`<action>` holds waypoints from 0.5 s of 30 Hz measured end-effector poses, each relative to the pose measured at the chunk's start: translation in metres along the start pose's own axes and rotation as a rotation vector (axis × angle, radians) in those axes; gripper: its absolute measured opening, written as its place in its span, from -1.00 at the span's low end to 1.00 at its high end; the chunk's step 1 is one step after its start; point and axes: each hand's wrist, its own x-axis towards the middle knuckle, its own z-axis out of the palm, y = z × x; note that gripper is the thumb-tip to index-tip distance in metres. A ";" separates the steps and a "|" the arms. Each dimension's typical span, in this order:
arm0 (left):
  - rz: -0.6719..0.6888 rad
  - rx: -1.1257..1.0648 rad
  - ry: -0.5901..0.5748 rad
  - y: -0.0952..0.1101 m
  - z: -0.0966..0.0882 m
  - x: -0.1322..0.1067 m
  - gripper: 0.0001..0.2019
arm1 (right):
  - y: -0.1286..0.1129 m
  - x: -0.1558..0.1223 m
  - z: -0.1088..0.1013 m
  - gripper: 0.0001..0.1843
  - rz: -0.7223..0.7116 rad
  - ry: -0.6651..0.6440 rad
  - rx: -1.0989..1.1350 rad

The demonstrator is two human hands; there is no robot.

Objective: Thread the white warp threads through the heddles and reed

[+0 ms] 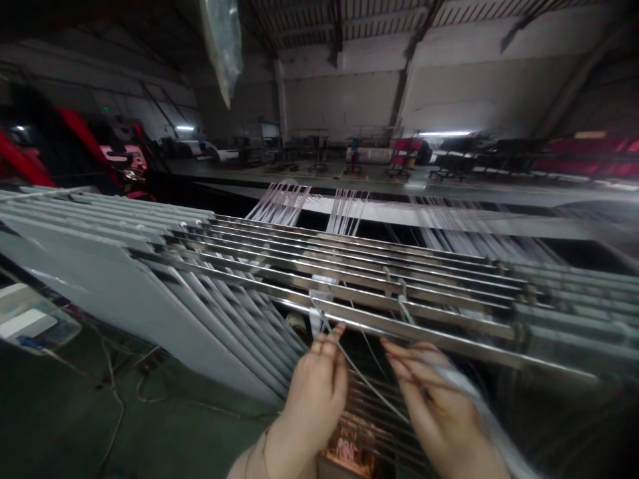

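My left hand [319,372] is closed just below the front metal bar [359,324] of a loom's rack. A short bundle of white threads [315,319] comes over the bars down to its fingertips. To the right, my right hand [439,392] is closed too, slightly blurred, with a white yarn bundle [479,406] running along it and down past the wrist. A thin grey cord or wire [367,382] slants from the front bar down between the hands. What lies inside the right fingers is partly hidden.
Parallel metal bars [279,256] cross in front of me, with grey panels [150,299] hanging at the left. White warp threads [284,203] stretch behind them. A plastic wrapping [223,50] dangles overhead. Loose cables [117,399] lie on the floor at left.
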 end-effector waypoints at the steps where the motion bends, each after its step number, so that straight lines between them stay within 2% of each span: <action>1: -0.059 0.076 0.007 -0.001 0.000 0.005 -0.57 | 0.000 0.000 0.001 -0.74 -0.008 -0.002 0.008; 3: -0.206 0.143 0.027 -0.003 -0.001 0.014 -0.58 | 0.000 0.000 0.001 -0.74 -0.004 -0.021 0.018; 5: -0.272 0.066 0.027 -0.004 -0.001 0.022 -0.63 | 0.000 0.000 0.002 -0.74 0.005 -0.052 0.027; 9: -0.173 -0.227 -0.090 0.001 -0.002 0.028 -0.72 | 0.002 0.000 0.001 -0.77 0.027 -0.080 0.076; 12: -0.168 -0.482 -0.089 0.009 -0.008 0.014 -0.69 | -0.003 0.001 0.000 -0.78 0.039 -0.124 0.112; 13: -0.146 -0.523 -0.072 0.011 -0.010 0.007 -0.69 | -0.006 0.001 0.000 -0.78 0.039 -0.151 0.126; 15: 0.022 -0.445 -0.104 0.012 -0.011 -0.008 -0.72 | -0.013 0.001 0.003 -0.79 0.028 -0.197 0.165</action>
